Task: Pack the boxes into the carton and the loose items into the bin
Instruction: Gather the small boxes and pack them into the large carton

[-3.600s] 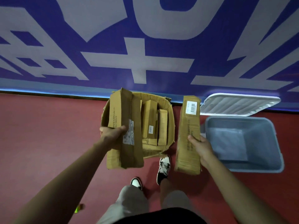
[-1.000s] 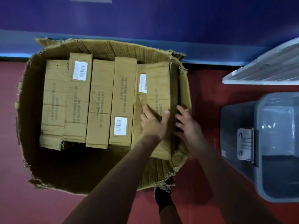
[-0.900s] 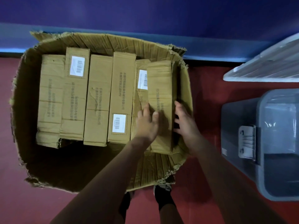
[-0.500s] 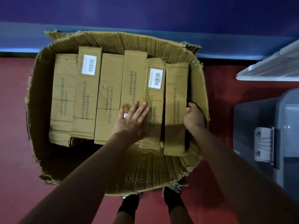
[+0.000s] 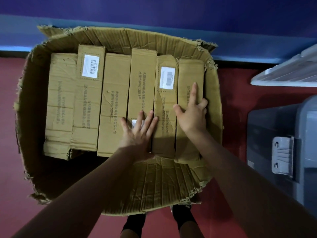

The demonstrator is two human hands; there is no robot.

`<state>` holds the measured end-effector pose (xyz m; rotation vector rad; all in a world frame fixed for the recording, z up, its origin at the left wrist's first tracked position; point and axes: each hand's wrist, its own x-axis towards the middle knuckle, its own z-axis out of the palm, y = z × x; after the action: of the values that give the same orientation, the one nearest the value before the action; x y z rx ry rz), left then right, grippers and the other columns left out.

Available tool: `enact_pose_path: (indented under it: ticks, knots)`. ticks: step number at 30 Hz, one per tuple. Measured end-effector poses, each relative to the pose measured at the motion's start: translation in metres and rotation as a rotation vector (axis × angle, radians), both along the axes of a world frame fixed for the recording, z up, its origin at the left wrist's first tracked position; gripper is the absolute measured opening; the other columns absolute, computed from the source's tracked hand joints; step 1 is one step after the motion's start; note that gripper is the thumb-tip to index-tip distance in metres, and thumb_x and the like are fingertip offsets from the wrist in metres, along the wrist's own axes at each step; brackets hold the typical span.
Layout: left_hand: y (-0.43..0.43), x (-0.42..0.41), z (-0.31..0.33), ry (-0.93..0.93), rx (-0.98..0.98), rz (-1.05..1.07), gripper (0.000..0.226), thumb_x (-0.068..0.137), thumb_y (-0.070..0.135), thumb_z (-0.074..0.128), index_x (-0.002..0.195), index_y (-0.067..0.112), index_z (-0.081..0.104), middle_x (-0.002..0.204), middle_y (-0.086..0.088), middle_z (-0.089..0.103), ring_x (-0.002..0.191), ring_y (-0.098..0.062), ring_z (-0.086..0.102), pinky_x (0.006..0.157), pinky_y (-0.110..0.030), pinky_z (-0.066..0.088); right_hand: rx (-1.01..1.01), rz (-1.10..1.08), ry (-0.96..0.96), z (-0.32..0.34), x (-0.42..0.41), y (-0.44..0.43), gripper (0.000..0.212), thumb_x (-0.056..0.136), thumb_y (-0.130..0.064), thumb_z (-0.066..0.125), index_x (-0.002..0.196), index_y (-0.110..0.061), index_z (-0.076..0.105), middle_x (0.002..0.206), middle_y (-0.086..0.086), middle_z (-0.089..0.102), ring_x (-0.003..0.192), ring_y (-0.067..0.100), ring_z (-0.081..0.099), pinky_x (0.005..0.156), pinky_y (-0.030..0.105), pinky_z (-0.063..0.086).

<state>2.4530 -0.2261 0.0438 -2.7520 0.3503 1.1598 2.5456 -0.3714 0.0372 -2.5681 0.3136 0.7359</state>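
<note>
In the carton [image 5: 120,36], the left hand [image 5: 137,133] lies flat, fingers [image 5: 148,121] spread, on a middle box [image 5: 142,83]; the right hand [image 5: 192,117], index straight, presses the 3 o'clock box [image 5: 188,74], gripping nothing.

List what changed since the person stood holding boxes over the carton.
The held boxes went into the carton, ending the row at its right; the hands let go. Now the left hand presses the fourth box, the right hand the rightmost box. The gray bin and its lid stayed beside the carton.
</note>
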Motion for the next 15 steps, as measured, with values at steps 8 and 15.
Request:
enact_pose_path:
  ticks: [8,15]
  knots:
    - [-0.004,0.006,0.003,-0.001,0.030,0.012,0.118,0.076,0.077,0.042,0.142,0.010,-0.029,0.154,-0.010,-0.028,0.145,-0.033,-0.006,0.103,-0.070,0.020,-0.125,0.068,0.128,-0.008,0.014,0.009,0.082,0.094,-0.048,0.042,0.147,-0.035,-0.020,0.152,0.023,0.005,0.132,0.038,0.025,0.098,0.045,0.039]
    - [0.006,0.007,0.037,0.089,0.005,0.076,0.087,0.093,0.042,0.049,0.149,0.013,-0.011,0.159,-0.005,-0.009,0.145,-0.027,0.006,0.110,-0.049,0.025,-0.103,0.123,0.213,0.037,0.009,-0.001,0.077,0.094,-0.042,0.049,0.152,-0.028,0.000,0.157,0.014,-0.002,0.140,0.034,0.012,0.106,0.047,0.032]
